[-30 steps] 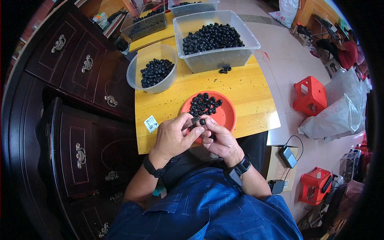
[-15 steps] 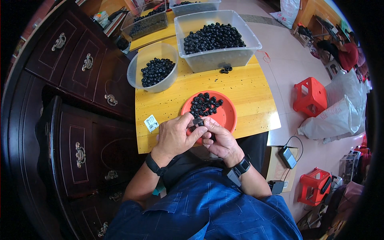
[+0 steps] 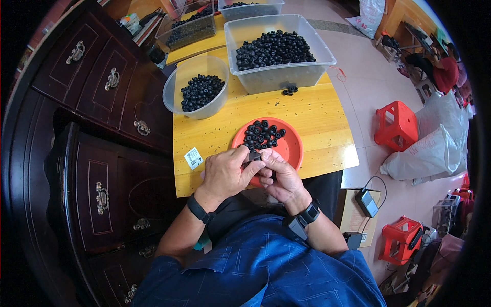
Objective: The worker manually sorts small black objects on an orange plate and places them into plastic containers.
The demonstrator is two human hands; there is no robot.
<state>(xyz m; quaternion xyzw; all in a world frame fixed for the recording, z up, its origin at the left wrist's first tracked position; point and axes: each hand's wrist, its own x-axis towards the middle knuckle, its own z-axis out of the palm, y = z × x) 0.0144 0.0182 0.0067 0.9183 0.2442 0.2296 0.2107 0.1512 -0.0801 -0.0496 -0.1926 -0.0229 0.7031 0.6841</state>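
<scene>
My left hand point(image 3: 225, 171) and my right hand point(image 3: 284, 182) meet over the near edge of a red plate point(image 3: 292, 148). Between their fingertips is a small black rubbery part point(image 3: 253, 157), pinched from both sides; fingers cover much of it. Both hands are closed. On the plate lies a loose cluster of small black ring-like parts point(image 3: 262, 134), several with a hole facing up. Whether my curled right fingers hold anything else is hidden.
Behind the plate stand a round clear tub point(image 3: 176, 102) and a large clear bin point(image 3: 281, 77), both holding black parts. Some loose parts point(image 3: 290, 90) lie before the bin. A label point(image 3: 193, 158) lies left. Dark drawers point(image 3: 117, 189) flank the table; red stools point(image 3: 396, 125) stand right.
The black part has turned slightly between my fingertips. My hands have stayed in nearly the same place.
</scene>
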